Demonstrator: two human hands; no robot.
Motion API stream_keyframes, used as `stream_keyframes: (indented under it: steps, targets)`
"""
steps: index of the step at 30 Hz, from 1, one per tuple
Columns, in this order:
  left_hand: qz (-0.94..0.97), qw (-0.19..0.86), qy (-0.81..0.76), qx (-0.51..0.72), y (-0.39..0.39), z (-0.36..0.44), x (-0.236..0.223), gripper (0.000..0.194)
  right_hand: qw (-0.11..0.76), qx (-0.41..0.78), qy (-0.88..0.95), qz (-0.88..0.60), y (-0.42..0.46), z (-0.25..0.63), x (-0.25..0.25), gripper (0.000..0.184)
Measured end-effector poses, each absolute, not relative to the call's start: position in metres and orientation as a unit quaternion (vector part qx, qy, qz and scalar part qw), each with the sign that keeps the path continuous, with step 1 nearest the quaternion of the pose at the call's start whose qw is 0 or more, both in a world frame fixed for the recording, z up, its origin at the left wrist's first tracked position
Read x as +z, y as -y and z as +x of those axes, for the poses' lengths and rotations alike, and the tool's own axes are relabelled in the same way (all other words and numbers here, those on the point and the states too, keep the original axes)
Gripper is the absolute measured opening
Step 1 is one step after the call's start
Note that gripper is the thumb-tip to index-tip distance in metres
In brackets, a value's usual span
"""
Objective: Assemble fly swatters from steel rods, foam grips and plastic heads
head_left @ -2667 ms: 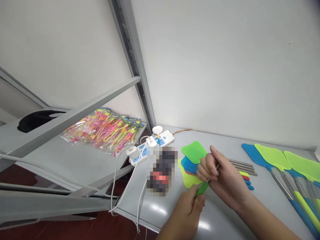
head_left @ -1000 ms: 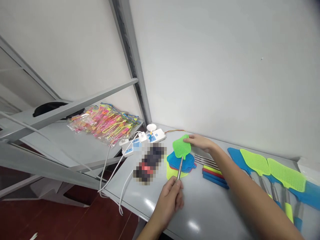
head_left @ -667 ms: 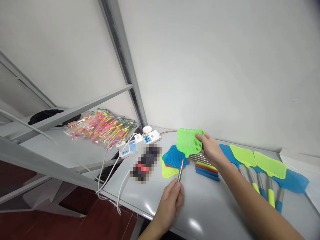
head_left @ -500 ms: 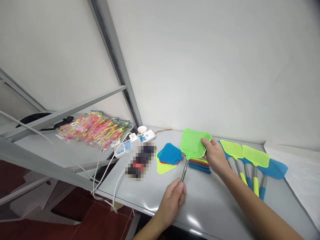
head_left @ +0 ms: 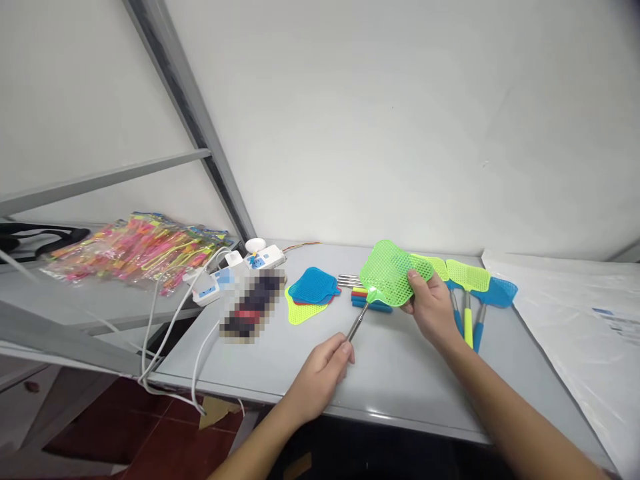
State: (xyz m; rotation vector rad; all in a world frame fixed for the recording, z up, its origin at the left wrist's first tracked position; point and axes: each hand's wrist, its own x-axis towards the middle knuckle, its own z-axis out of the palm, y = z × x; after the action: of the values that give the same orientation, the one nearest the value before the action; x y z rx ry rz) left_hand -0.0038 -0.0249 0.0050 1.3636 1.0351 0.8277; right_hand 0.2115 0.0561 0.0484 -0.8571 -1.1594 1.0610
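A green fly swatter (head_left: 393,273) with a metal shaft is held tilted above the table between both hands. My left hand (head_left: 323,373) is closed around the lower shaft, hiding the handle. The fingers of my right hand (head_left: 431,303) pinch the right edge of the mesh head. Beyond the shaft, loose swatter heads, a blue one (head_left: 313,285) over red and yellow ones (head_left: 303,313), lie stacked. Several handles with metal rods (head_left: 373,305) lie beside them, partly behind the green head. To the right, yellow (head_left: 469,275) and blue swatters (head_left: 499,293) lie fanned out.
White power strips (head_left: 265,257) with cables sit at the table's left. A blurred dark item (head_left: 254,307) lies nearby. Bagged colourful items (head_left: 145,247) rest on the left shelf behind a metal post (head_left: 200,127). White plastic sheeting (head_left: 565,313) covers the right end.
The view has shifted to the right, and more of the white sheeting shows. Both hands still hold the green swatter, whose head is now tilted more.
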Motion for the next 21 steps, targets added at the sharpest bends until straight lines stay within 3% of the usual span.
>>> stream_keyframes:
  steps: [21]
  targets:
    - [0.609,0.576,-0.415,0.354,0.0238,-0.0024,0.0104,0.036,0.630,0.465,0.526,-0.332,-0.0514,0.2171,0.0590,0.027]
